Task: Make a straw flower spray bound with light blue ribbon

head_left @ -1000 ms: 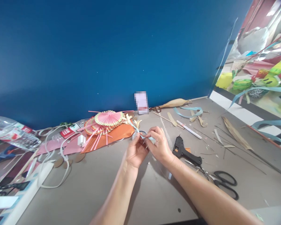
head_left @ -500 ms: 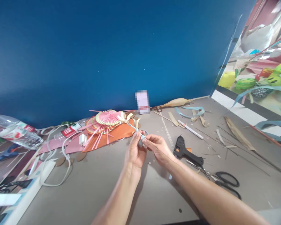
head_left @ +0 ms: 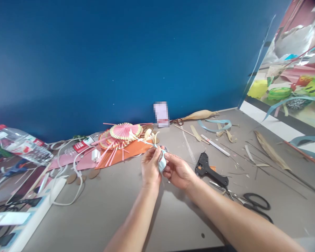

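Note:
My left hand (head_left: 149,167) and my right hand (head_left: 176,170) meet above the grey table (head_left: 107,210), fingers pinched together. Between them runs a pale blue ribbon strip (head_left: 162,161), wound round the stem of a small craft sprig with cream paper leaves (head_left: 149,135) that points up and left from my left fingers. My left hand grips the stem, my right pinches the ribbon. A tape ring lies on the table just behind my hands, mostly hidden.
A black glue gun (head_left: 209,169) and black scissors (head_left: 254,203) lie right of my hands. Pink pleated paper fans (head_left: 122,133) on orange paper sit behind. A water bottle (head_left: 21,144), white cable (head_left: 76,175) and power strip are at left. Dried leaves and ribbon scraps (head_left: 215,125) lie far right.
My hands have come slightly nearer and lower, and the ribbon has been drawn further round the stem. The sprig now tilts more to the left.

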`<control>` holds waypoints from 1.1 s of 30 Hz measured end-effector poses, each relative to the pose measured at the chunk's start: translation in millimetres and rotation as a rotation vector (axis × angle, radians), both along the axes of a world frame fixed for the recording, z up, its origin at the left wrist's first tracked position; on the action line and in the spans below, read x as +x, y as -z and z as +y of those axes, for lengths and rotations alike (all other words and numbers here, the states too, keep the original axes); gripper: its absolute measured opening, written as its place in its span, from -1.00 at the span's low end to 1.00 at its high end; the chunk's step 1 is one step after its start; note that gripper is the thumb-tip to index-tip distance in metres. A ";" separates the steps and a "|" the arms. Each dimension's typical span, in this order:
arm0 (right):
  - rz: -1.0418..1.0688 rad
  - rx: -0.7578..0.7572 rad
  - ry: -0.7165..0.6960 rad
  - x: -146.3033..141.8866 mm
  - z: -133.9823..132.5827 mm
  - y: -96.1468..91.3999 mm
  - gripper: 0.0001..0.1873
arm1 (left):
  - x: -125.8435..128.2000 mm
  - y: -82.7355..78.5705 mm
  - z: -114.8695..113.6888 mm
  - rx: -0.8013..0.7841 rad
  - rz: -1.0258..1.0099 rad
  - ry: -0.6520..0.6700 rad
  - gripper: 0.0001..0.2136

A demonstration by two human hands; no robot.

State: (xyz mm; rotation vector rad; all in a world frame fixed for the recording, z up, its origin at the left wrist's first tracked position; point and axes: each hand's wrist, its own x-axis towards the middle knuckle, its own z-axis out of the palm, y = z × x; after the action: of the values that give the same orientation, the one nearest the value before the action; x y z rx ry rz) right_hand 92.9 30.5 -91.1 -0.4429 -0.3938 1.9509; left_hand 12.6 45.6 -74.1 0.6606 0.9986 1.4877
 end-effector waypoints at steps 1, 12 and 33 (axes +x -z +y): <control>0.000 0.000 0.007 0.6 0.3 0.2 -0.83 | 0.1 -0.2 -0.1 0.001 0.003 0.003 -0.77; -0.053 0.030 -0.039 5.2 4.8 0.9 -0.84 | -1.3 2.5 1.8 0.139 0.034 -0.027 -0.79; -0.072 -0.009 -0.143 14.3 -0.3 -14.3 -0.75 | -5.9 10.0 7.8 0.328 0.313 -0.174 -0.94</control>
State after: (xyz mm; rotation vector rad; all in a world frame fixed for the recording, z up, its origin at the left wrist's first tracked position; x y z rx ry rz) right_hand 107.2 30.2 -76.7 -0.5031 -0.4746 2.0799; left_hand 6.7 53.4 -84.1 1.0899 1.0781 1.7572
